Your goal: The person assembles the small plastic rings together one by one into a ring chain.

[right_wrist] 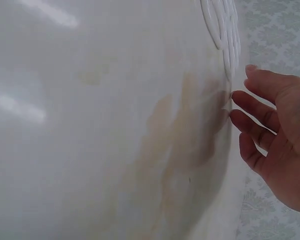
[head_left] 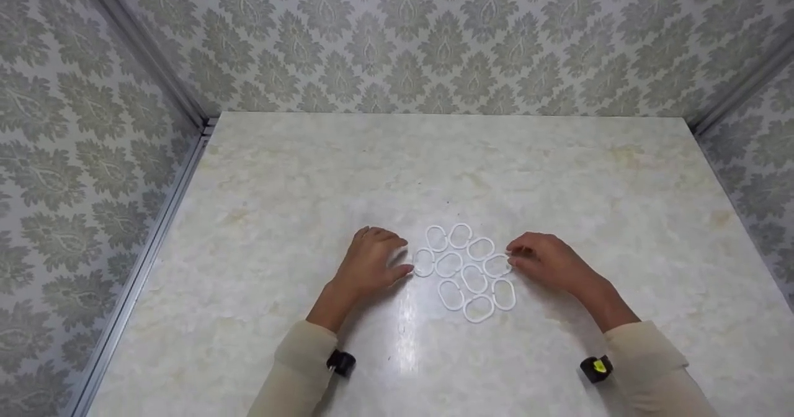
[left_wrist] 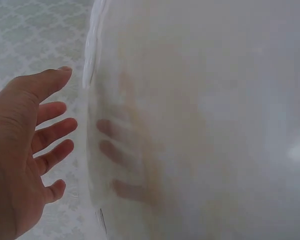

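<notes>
Several white oval rings with a small gap in each, like plastic shower curtain rings (head_left: 478, 322), lie flat in a close cluster. On the cluster's left side is my left hand (head_left: 372, 259), its thumb and fingers spread apart. Its thumb tip comes right up to the leftmost ring (head_left: 423, 276), and nothing shows between the fingers. From the right, my right hand (head_left: 549, 260) reaches in with bent, relaxed fingers. Those fingertips overlap the outer edge of the rightmost ring (head_left: 484, 267) in the head view. The right wrist view shows the right thumb (right_wrist: 267, 82) held away from the fingers.
The rings lie on a pale marbled tabletop (head_left: 298, 169). Patterned wall panels (head_left: 397, 44) stand behind it and at both sides, joined by metal rails (head_left: 136, 299) on the left. Each wrist wears a small black device (head_left: 341, 362).
</notes>
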Demonstrator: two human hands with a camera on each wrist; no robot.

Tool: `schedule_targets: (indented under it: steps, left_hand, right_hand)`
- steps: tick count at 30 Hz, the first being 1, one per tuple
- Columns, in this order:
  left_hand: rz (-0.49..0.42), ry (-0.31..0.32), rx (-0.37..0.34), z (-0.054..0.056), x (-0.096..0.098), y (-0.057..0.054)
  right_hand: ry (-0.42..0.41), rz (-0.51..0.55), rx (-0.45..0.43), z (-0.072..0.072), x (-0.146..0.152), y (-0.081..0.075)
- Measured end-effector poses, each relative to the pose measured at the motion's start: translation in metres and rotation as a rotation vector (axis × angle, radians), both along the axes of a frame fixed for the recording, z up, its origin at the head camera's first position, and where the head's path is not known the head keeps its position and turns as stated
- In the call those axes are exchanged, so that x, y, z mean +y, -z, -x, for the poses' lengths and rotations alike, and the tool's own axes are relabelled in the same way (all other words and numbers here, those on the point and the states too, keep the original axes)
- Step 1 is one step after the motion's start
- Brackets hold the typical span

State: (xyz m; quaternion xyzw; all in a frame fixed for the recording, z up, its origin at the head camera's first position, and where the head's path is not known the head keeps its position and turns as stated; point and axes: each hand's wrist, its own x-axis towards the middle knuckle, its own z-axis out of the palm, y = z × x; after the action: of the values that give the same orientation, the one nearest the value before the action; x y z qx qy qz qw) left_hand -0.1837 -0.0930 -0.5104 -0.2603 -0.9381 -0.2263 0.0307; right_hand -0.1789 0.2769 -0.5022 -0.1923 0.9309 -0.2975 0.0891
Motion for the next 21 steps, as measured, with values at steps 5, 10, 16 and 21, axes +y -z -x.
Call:
schedule_targets:
  steps: [5,10,16,21]
  left_hand:
    - [0.003,0.024,-0.020,0.004,0.008,0.003]
    - [0.027,0.016,-0.053,0.006,0.012,0.005]
    - [0.024,0.001,-0.103,0.005,0.016,0.007]
    - [0.035,0.002,-0.136,0.004,0.020,0.009]
  right_hand:
    - [0.016,0.013,-0.027,0.004,-0.006,0.002]
    - [0.024,0.029,-0.050,0.008,-0.009,0.004]
    - [0.046,0.073,-0.039,0.012,-0.009,0.008]
    - [0.049,0.095,-0.015,0.014,-0.009,0.013]
